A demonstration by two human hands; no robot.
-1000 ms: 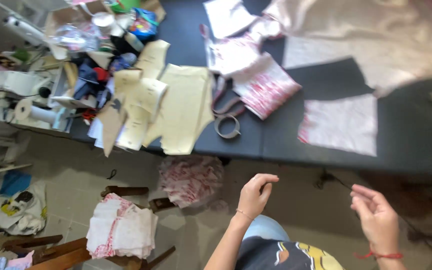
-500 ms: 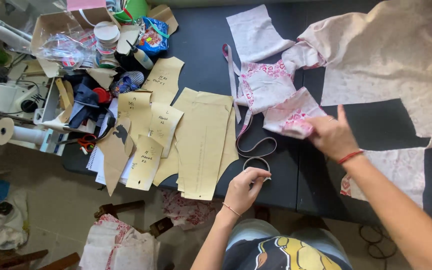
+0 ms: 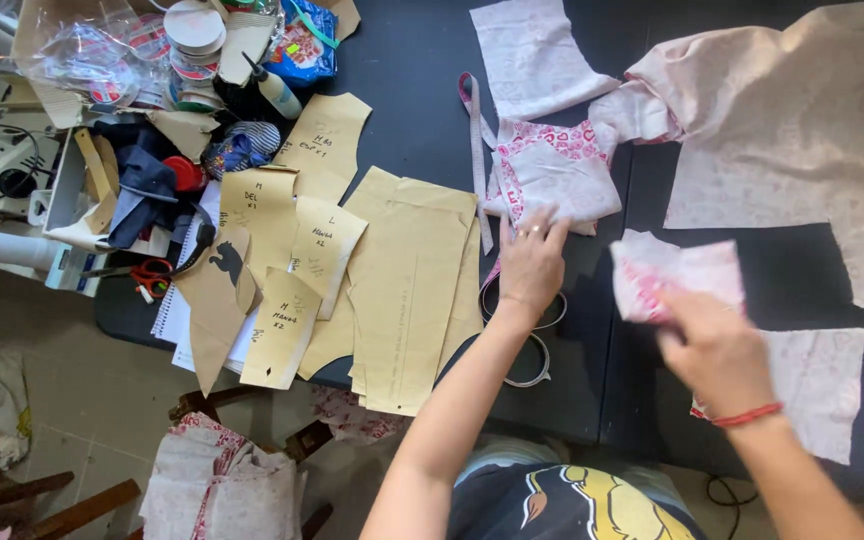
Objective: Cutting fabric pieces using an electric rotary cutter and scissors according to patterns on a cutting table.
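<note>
My left hand (image 3: pixel 530 262) rests with fingers spread on the lower edge of a folded pink-and-white heart-print fabric piece (image 3: pixel 552 180) on the dark table (image 3: pixel 422 90). My right hand (image 3: pixel 717 350) grips a smaller piece of the same pink printed fabric (image 3: pixel 677 275) and lifts it just above the table. A measuring tape (image 3: pixel 474 150) runs down beside the folded piece and loops under my left wrist.
Tan paper pattern pieces (image 3: pixel 402 280) overlap left of my hands. A large pale fabric sheet (image 3: pixel 802 130) covers the right of the table. Clutter of tape rolls, a glue bottle (image 3: pixel 277 92), red-handled scissors (image 3: pixel 147 275) and cloth sits at far left. Folded fabric (image 3: pixel 217 480) lies on a chair below.
Both hands have moved up over the table. My left hand came to rest on the folded print piece, and my right hand has picked up a small printed piece and drawn it rightward.
</note>
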